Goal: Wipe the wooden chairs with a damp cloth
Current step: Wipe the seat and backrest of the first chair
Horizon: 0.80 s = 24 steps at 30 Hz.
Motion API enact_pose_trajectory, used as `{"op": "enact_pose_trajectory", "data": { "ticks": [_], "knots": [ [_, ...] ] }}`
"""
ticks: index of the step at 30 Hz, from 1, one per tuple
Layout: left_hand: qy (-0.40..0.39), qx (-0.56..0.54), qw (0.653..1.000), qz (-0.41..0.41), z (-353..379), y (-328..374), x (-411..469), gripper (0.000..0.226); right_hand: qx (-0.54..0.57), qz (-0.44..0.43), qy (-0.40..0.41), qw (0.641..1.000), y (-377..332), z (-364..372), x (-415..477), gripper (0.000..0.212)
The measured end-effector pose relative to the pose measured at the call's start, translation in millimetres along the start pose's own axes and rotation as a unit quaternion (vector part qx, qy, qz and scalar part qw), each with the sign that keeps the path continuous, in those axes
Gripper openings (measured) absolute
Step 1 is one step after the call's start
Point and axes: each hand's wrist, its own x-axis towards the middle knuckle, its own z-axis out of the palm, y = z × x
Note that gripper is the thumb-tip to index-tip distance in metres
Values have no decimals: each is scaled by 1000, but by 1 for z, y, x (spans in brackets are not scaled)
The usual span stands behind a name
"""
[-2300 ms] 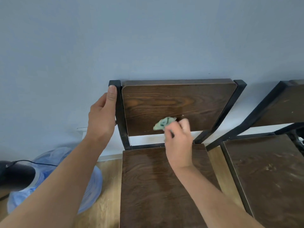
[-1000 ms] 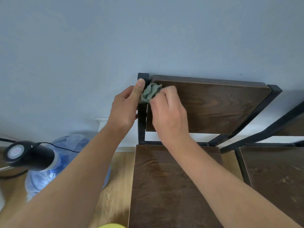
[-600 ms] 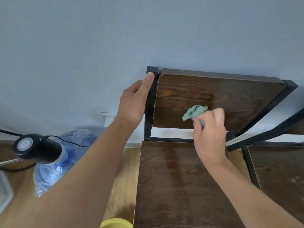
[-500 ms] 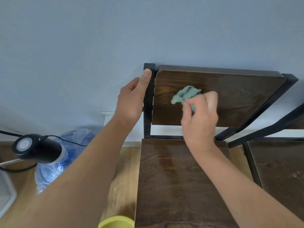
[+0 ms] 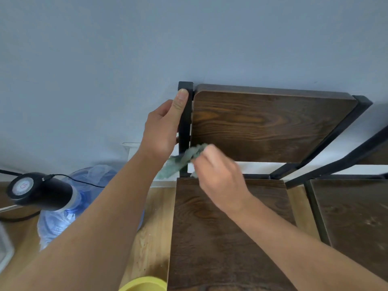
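Observation:
A dark wooden chair with a black metal frame stands against the blue wall; its backrest (image 5: 270, 124) faces me and its seat (image 5: 220, 244) lies below. My left hand (image 5: 162, 131) grips the frame's left post near the top. My right hand (image 5: 218, 175) is shut on a crumpled green cloth (image 5: 180, 162), at the backrest's lower left corner, across the post just above the seat. The cloth trails down to the left and looks blurred.
A second wooden chair (image 5: 352, 217) stands close on the right. On the left, a blue water bottle (image 5: 84, 198) with a black pump cap (image 5: 39, 192) and cable sits on the wooden floor. A yellow rim (image 5: 142, 284) shows at the bottom edge.
My right hand swept the cloth from the upper middle of the backrest down and left to its lower left corner. My left hand kept its hold on the post.

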Motion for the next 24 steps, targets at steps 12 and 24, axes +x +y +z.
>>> {"op": "enact_pose_trajectory", "data": {
  "ticks": [12, 24],
  "knots": [
    [3, -10, 1000, 27, 6, -1, -2, 50, -39, 294, 59, 953, 92, -48, -54, 9],
    [83, 3, 994, 74, 18, 5, -3, 29, 35, 493, 111, 862, 97, -29, -80, 15]
  ]
}}
